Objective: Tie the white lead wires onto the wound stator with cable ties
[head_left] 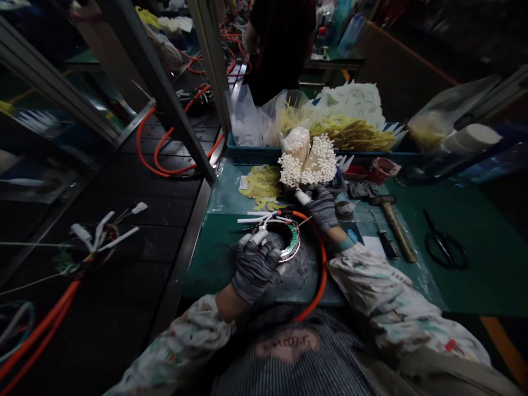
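Observation:
Both my hands wear grey knit gloves. My left hand (254,264) presses on the near rim of a round wound coil ring (290,242) that lies on the green bench, fingers closed over white sleeved leads (258,219). My right hand (322,208) grips the far side of the ring, where an orange cable (322,275) leaves it and loops back toward my body. A bundle of white-tipped sleeves (307,160) stands just beyond my right hand.
A hammer (394,220), a small screwdriver (385,239) and black scissors (445,247) lie right of my hands. Yellow strips (264,184) and bins of parts (350,132) sit at the back. Another coil (88,242) rests on the dark conveyor at left. A person (280,44) stands beyond.

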Motion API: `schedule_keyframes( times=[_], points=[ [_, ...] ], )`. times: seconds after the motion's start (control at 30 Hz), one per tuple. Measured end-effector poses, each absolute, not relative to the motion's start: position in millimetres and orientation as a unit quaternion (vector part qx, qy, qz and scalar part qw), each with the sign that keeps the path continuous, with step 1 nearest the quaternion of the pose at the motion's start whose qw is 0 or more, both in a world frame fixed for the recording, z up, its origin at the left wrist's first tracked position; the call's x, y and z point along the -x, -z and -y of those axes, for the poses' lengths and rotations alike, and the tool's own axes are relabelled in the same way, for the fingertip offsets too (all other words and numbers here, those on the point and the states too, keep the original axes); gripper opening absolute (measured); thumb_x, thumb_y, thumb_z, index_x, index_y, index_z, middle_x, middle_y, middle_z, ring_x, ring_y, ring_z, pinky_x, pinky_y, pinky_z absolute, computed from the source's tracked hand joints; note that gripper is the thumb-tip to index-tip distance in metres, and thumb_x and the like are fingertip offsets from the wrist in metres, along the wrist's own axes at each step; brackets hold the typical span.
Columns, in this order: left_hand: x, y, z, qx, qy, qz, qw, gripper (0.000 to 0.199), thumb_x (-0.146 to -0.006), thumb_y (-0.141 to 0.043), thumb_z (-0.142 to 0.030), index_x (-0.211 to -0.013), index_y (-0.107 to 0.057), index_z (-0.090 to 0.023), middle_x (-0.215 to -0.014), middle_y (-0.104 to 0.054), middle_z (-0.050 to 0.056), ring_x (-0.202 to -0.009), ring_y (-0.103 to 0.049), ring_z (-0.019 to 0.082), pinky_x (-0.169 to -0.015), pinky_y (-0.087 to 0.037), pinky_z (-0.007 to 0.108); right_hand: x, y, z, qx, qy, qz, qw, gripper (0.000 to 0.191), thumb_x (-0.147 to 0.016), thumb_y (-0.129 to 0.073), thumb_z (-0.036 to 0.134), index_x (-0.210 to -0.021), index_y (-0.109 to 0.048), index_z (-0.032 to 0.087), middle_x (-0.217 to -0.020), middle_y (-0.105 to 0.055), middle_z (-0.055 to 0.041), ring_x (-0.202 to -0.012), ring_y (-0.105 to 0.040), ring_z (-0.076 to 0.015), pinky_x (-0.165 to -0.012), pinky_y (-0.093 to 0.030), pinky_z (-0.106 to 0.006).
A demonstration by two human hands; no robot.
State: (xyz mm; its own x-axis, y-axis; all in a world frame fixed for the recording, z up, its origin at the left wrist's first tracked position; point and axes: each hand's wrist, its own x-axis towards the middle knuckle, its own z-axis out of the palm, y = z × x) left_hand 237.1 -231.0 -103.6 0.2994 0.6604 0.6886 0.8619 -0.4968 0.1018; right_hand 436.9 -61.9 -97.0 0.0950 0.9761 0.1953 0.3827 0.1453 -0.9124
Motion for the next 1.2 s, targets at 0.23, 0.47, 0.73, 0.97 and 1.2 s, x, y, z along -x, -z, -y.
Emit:
schedule_keyframes(
  times=[0.23,0.47,0.73,0.97,1.2],
  points=[
    [-232.5,107.2,228.2,0.805,0.335,0.47,0.139,0.033,-0.081,-0.086,-0.048,-0.099,-0.067,-0.029,-0.1,-0.079,-0.002,-0.126,-0.06,0.028,-0.113,-0.035,0.046,-443.6,93.7,89.0,0.554,-0.26,0.605,0.51,0.03,-0.082,-0.07,0.053,-0.087,-0.062,0.025,-0.082,-0.068,-0.0032,-0.079,-0.064,-0.0216,-0.082,-0.057,-0.042],
    [-227.5,103.6,226.0,0.814,0.328,0.468,0.104,0.023,-0.088,-0.079,-0.049,-0.095,-0.069,-0.03,-0.099,-0.078,-0.002,-0.126,-0.061,0.027,-0.12,-0.033,0.049,-469.8,37.8,162.2,0.451,-0.153,0.629,0.615,0.015,-0.088,-0.077,0.034,-0.088,-0.064,0.027,-0.11,-0.073,-0.0065,-0.107,-0.072,-0.0269,-0.1,-0.057,-0.052],
    [-223.1,105.1,228.3,0.823,0.307,0.473,0.067,0.027,-0.087,-0.08,-0.054,-0.1,-0.072,-0.032,-0.104,-0.076,0.0,-0.129,-0.056,0.027,-0.124,-0.026,0.048,-480.0,-3.1,222.7,0.464,-0.373,0.679,0.43,0.009,-0.093,-0.078,0.033,-0.095,-0.07,0.029,-0.085,-0.081,-0.0013,-0.069,-0.078,-0.0204,-0.059,-0.065,-0.033],
    [-225.1,94.8,228.4,0.824,0.317,0.464,0.068,0.024,-0.088,-0.081,-0.048,-0.098,-0.068,-0.031,-0.102,-0.078,-0.005,-0.129,-0.059,0.025,-0.126,-0.022,0.047,-470.0,13.1,240.0,0.524,-0.306,0.629,0.486,0.008,-0.104,-0.062,0.03,-0.105,-0.069,0.035,-0.091,-0.084,-0.001,-0.074,-0.081,-0.0236,-0.064,-0.069,-0.039],
    [-226.7,89.1,229.4,0.825,0.299,0.475,0.065,0.022,-0.09,-0.076,-0.051,-0.096,-0.069,-0.03,-0.099,-0.078,-0.005,-0.125,-0.063,0.026,-0.128,-0.018,0.048,-474.4,16.8,263.9,0.474,-0.37,0.615,0.51,0.02,-0.101,-0.064,0.021,-0.107,-0.072,0.038,-0.095,-0.085,0.0042,-0.074,-0.083,-0.0254,-0.062,-0.072,-0.041]
  ],
)
